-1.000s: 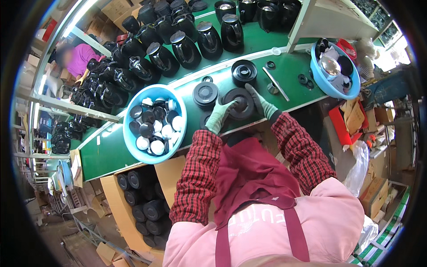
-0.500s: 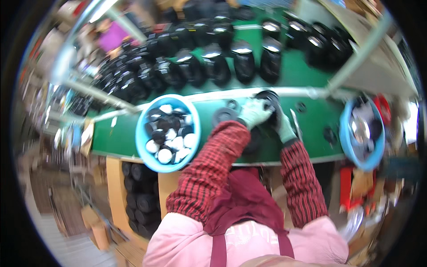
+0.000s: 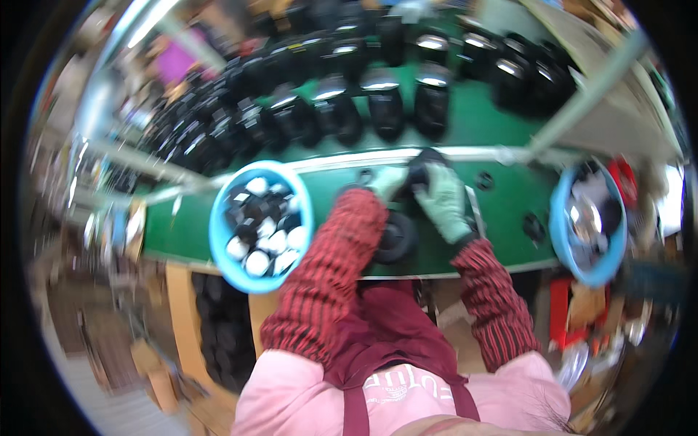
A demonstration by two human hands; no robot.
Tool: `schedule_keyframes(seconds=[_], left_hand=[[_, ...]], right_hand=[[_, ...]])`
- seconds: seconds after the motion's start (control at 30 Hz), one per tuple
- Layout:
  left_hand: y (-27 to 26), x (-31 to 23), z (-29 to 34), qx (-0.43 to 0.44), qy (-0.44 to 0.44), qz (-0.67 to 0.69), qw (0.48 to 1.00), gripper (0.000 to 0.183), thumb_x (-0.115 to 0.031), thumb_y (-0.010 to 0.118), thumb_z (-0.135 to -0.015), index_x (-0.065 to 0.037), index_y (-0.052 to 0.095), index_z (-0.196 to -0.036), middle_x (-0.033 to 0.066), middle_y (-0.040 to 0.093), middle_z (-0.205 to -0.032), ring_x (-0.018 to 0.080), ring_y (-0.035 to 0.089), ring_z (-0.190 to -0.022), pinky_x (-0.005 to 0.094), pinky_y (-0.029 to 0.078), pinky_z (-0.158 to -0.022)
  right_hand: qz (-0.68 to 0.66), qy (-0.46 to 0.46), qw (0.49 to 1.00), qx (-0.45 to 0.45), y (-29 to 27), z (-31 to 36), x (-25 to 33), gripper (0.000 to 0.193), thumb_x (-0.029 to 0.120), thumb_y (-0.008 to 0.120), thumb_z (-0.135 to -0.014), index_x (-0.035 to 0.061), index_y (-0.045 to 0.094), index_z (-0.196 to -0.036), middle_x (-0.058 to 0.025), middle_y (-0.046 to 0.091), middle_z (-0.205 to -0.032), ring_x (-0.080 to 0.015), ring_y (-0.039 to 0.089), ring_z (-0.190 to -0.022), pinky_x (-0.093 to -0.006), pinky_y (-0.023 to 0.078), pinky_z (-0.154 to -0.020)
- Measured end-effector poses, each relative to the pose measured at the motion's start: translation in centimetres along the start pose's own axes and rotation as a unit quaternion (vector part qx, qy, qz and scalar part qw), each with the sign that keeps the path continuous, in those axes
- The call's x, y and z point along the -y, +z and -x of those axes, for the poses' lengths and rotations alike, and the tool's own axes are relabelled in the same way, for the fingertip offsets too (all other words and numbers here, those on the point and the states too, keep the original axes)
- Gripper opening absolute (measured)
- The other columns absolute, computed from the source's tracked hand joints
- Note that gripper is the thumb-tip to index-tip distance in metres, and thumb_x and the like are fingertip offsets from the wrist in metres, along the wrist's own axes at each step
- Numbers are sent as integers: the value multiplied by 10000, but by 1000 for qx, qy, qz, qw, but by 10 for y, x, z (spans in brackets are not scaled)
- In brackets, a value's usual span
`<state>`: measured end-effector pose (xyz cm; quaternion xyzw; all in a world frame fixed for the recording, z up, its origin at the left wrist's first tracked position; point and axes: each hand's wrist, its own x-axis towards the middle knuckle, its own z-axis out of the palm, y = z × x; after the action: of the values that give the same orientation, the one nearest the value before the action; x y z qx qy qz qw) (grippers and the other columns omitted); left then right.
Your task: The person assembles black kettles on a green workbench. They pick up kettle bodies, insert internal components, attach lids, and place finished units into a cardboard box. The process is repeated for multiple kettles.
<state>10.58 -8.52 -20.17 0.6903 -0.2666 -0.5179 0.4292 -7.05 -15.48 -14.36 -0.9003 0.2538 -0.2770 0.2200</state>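
Note:
Both my hands wear pale green gloves and are over the green bench (image 3: 502,232). My right hand (image 3: 443,200) is closed round a dark rounded black part (image 3: 423,168), whose exact kind is blurred. At the left side of this part is my left hand (image 3: 390,182); its fingers are smeared and partly hidden, so their grip does not show. A black round disc (image 3: 396,238) with a raised centre lies below the hands. A small black ring (image 3: 365,176) rests beside the left hand.
A blue basin (image 3: 217,236) of black and white round parts stands left, and another blue basin (image 3: 600,275) with mixed parts stands right. Several glossy black housings (image 3: 385,109) line the bench beyond a pale rail (image 3: 327,160). Small black pieces (image 3: 533,227) lie to the right.
The black part has turned from a tilted, open-faced view to a darker, rounded side. My right hand has come over its front, my left hand has shifted left, and the disc below shows more.

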Motion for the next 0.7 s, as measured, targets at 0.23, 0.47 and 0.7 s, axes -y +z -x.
schedule_keyframes(seconds=[0.23, 0.47, 0.7], left_hand=[[14, -49, 16, -220, 190, -385, 876, 430, -307, 671, -921, -116, 660, -1307, 199, 626, -1332, 393, 609, -1213, 467, 495, -1029], [29, -28, 30, -122, 148, -457, 868, 814, -303, 843, -803, -174, 470, -1515, 209, 402, -1567, 429, 399, -1436, 482, 389, -1172], [32, -23, 32, -96, 135, -452, 876, 856, -291, 813, -842, -195, 366, -1566, 214, 288, -1644, 511, 298, -1474, 535, 339, -1200]], right_hand=[[-62, -127, 983, 114, 10, 6, -35, 481, 263, 715, -828, 70, 622, -1258, -179, 636, -1284, -355, 607, -1209, -453, 458, -1066], [310, 59, 945, -83, -76, -181, -150, 825, 387, 717, -855, 37, 385, -1524, -244, 393, -1559, -426, 432, -1399, -524, 362, -1150], [449, 65, 889, 62, -67, -246, -260, 767, 300, 762, -841, 138, 440, -1519, -200, 340, -1610, -408, 346, -1466, -527, 306, -1193]])
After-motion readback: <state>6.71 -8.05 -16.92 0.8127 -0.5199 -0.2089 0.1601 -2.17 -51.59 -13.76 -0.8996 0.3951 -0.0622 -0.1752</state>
